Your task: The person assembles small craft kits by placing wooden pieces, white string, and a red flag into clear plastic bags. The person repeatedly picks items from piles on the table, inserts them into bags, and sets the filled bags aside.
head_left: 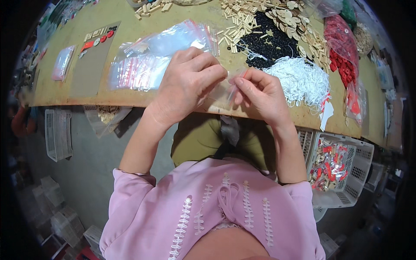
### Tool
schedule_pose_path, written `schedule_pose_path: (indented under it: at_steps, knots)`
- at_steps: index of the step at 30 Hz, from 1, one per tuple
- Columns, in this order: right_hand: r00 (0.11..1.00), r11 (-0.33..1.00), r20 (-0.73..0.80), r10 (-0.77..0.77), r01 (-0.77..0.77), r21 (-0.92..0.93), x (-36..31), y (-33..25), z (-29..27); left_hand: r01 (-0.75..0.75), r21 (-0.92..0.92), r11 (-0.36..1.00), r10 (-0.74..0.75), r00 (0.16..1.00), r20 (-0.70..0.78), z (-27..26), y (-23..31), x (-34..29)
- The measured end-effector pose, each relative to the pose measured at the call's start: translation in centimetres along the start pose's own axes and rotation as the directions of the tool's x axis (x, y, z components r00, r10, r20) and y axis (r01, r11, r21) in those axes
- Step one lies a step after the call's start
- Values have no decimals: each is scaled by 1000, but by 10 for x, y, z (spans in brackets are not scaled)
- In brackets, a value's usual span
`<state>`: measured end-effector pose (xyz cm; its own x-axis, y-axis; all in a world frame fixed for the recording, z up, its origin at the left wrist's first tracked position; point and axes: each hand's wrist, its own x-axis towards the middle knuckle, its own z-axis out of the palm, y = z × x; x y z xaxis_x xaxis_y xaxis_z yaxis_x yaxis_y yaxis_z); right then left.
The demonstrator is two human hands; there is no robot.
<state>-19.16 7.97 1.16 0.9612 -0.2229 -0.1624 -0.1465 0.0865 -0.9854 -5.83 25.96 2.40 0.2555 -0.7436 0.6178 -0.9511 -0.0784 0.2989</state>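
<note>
Near the table's front edge, my right hand (262, 93) pinches a small clear zip bag (231, 92) with a red line along its edge. My left hand (188, 80) is closed just to the left of it, fingers curled and their tips close to the bag. What those left fingers hold, if anything, is hidden behind the hand. Beyond and left of it lies a stack of flat clear zip bags (141, 71) with red edges. Right of my right hand is a heap of white string loops (297, 82), with a pile of small black beads (271, 43) behind it.
Wooden sticks (236, 26) and round wooden discs (288, 17) lie at the back. A bag of red pieces (342, 47) rests at right. A board with sample parts (86, 73) is at left. Below the table at right, a white crate (355, 173) contains filled packets.
</note>
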Motion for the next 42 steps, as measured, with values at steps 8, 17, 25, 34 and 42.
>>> schedule_pose_path:
  at_steps: [8, 17, 25, 34, 42]
  knots:
    - [998, 996, 25, 52, -54, 71, -14, 3, 10, 207, -295, 933, -258, 955, -148, 16, 14, -19]
    - [994, 991, -107, -10, 24, 130, -17, 11, 21, 487, -558, 672, -523, 845, 108, 27, 34, -31]
    - [981, 993, -158, 115, -112, 27, -19, 3, 31, 342, -288, 895, -388, 914, -118, 31, 31, -32]
    - [989, 976, -64, 135, -121, 180, -11, 0, 18, 60, -188, 980, -58, 998, 14, 0, 18, -43]
    - [675, 372, 518, -525, 730, -574, 9, -45, 31, 161, -314, 936, -91, 970, 227, -70, -3, -44]
